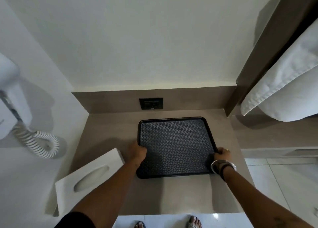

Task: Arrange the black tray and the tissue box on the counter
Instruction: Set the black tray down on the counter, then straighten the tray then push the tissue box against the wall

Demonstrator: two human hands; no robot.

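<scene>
A black tray (173,118) with a patterned grey mat inside lies flat on the brown counter (106,124), right of its middle. My left hand (137,151) grips the tray's left rim and my right hand (222,154) grips its right rim, a bangle on that wrist. A white tissue box (86,178) with an oval slot lies at an angle at the counter's front left corner, apart from the tray and untouched.
A black wall socket (151,103) sits in the backsplash just behind the tray. A white hair dryer (10,97) with a coiled cord (43,143) hangs on the left wall. White bedding (282,83) lies at the right. Tiled floor lies below.
</scene>
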